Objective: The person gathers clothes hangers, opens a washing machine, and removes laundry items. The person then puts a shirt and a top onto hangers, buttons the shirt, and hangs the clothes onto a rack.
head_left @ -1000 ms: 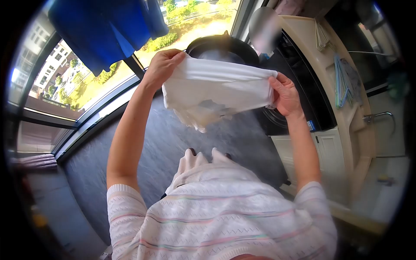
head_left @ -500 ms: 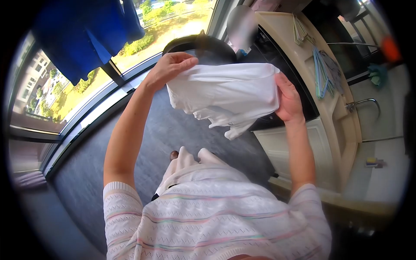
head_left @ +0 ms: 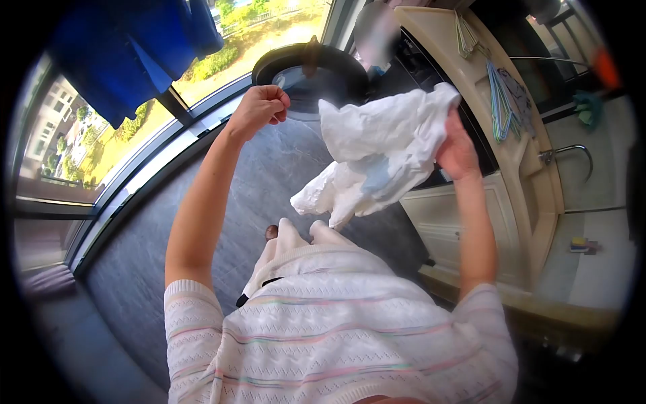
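A crumpled white garment (head_left: pixel 377 145) with a pale blue patch hangs in the air in front of me; its kind cannot be made out. My right hand (head_left: pixel 459 149) grips its right edge, with the fingers partly hidden behind the cloth. To the left of the cloth and apart from it, my left hand (head_left: pixel 261 109) is closed, thumb against curled fingers, and nothing shows in it. Behind the garment is a round, black-rimmed glass door (head_left: pixel 269 64), standing out from a black appliance front (head_left: pixel 417 57).
A beige counter (head_left: pixel 420 23) runs along the right, with several hangers (head_left: pixel 499 104) and a faucet (head_left: pixel 568 153). White cabinet doors (head_left: pixel 451 219) are below it. Blue clothing (head_left: pixel 128 57) hangs before the windows at left. Grey floor (head_left: pixel 155 249) lies beneath me.
My left hand has let go of the garment's left side and closed. The cloth, stretched between both hands before, now hangs crumpled from my right hand, and its pale blue patch shows.
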Motion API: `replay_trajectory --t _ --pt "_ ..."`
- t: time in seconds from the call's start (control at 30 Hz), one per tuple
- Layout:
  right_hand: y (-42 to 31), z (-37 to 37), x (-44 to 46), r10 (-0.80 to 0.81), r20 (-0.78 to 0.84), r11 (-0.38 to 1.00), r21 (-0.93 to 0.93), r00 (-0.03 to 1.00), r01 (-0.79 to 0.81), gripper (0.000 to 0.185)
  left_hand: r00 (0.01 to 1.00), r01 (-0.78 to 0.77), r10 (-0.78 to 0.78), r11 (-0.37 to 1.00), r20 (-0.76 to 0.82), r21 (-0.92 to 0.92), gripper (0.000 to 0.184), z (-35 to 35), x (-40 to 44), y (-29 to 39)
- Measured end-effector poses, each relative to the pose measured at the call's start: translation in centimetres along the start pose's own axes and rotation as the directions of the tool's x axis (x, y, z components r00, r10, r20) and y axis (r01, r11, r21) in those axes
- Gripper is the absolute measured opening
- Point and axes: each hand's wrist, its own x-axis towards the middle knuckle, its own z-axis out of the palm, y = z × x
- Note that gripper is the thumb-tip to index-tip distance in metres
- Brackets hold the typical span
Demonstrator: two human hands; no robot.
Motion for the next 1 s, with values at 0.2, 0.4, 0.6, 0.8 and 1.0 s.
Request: replay_trajectory --t 0.2,0.4,0.6,0.8,1.0 --pt "-1.1 2.5 0.0 -0.116 0.119 0.992 -0.033 0.986 0.121 0.066 0.991 -0.080 0.059 0.981 0.122 0.175 0.011 2.1 -1.5 0.5" --pt "-4.0 6.3 -0.1 -0.145 0.254 0.952 -0.229 0.956 0.205 0.081 0.949 -0.085 -0.079 0.867 0.304 0.491 0.026 5.9 -2.5 -7.0" --pt "-11.3 8.6 -1.0 -0.260 0.303 0.895 -0.282 0.917 0.347 0.076 0.975 -0.014 -0.110 0.836 0.192 0.549 0.041 6.9 -1.2 -13.3" --pt "-19.9 6.9 -2.8 -0.588 0.173 0.634 -0.508 0.790 0.583 0.067 0.999 -0.033 0.004 0.784 0.047 0.620 0.060 9.1 2.1 -16.0" --pt "-21.4 9.6 -3.1 -0.861 -0.062 0.408 -0.678 0.505 0.612 0.057 0.996 -0.083 0.057 0.867 0.067 0.491 0.041 12.1 2.9 -15.7"
